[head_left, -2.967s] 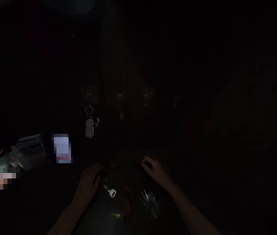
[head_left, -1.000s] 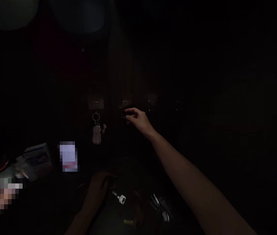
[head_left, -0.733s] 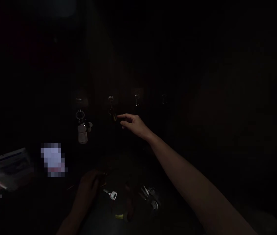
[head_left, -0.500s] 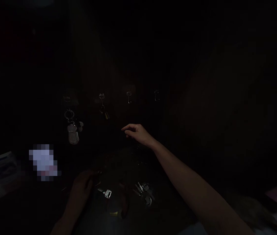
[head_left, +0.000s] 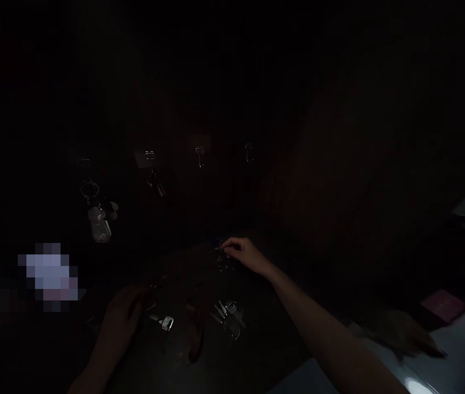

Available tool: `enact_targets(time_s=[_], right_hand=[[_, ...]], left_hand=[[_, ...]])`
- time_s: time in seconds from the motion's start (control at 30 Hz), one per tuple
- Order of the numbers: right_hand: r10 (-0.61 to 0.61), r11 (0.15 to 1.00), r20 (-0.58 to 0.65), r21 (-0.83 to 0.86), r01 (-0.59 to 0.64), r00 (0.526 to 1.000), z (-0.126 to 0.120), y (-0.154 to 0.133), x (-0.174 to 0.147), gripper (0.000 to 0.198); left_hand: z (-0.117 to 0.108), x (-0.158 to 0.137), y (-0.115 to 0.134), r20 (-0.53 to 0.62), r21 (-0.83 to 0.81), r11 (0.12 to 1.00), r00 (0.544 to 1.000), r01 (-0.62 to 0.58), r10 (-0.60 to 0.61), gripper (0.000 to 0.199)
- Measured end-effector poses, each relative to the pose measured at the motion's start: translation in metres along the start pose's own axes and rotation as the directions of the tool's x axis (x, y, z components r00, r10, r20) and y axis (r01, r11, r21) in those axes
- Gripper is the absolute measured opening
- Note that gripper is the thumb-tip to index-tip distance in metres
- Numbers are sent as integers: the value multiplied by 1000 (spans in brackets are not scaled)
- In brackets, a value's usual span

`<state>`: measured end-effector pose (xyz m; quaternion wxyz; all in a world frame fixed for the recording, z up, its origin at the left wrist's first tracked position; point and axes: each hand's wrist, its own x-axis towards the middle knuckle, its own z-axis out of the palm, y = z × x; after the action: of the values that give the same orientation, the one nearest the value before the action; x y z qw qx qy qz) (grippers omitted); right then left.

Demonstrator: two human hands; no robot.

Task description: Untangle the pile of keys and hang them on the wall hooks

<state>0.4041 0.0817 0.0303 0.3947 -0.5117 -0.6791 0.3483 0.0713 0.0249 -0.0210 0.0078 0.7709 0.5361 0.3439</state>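
Observation:
The light is very dim. My right hand (head_left: 245, 254) is low over the dark tabletop, thumb and forefinger drawn together at a small bluish item (head_left: 216, 244); what lies between the fingertips is too dark to make out. Small glints show just below it. My left hand (head_left: 127, 303) rests on the left of the tabletop, its fingers lost in shadow. A silver key (head_left: 167, 323) lies to its right. Further right are a dark reddish strap-like item (head_left: 195, 334) and a bunch of silver keys (head_left: 230, 314).
Several metal hooks line the dark wall, among them a bare hook (head_left: 200, 156). On the left, a keyring with a clear bottle-shaped charm (head_left: 99, 225) hangs; beside it hang small keys (head_left: 157, 185). A pixelated bright patch (head_left: 49, 273) is at left, a pink item (head_left: 443, 306) at right.
My right hand has come down from in front of the wall to the bluish item on the tabletop. The view has turned slightly right; my left hand stays by the silver key.

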Motion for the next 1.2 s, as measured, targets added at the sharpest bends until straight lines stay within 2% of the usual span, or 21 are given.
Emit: enact_targets(time_s=[0.3, 0.4, 0.57, 0.77, 1.0, 1.1, 1.2], right_hand=[[37, 993, 25, -111, -34, 999, 4, 26, -17, 11], [-14, 979, 3, -204, 14, 1000, 10, 35, -20, 8], [-121, 911, -4, -399, 109, 993, 17, 43, -22, 14], [-135, 874, 36, -466, 137, 990, 18, 43, -23, 11], [-224, 869, 79, -436, 236, 971, 19, 40, -27, 12], [-198, 921, -11, -346, 182, 980, 18, 34, -29, 9], [-145, 980, -115, -157, 126, 983, 16, 26, -29, 3]], left_hand=[[-3, 1, 11, 33, 40, 999, 999, 22, -24, 28], [-3, 0, 10, 25, 31, 999, 999, 28, -29, 28], [-3, 0, 12, 24, 23, 999, 999, 31, -31, 28], [-3, 0, 13, 31, 52, 998, 999, 38, -40, 27], [2, 0, 4, -15, 70, 997, 1000, 12, -11, 28], [2, -1, 4, -26, 62, 998, 1000, 6, -5, 27], [1, -3, 7, -36, 65, 998, 999, 23, -20, 27]])
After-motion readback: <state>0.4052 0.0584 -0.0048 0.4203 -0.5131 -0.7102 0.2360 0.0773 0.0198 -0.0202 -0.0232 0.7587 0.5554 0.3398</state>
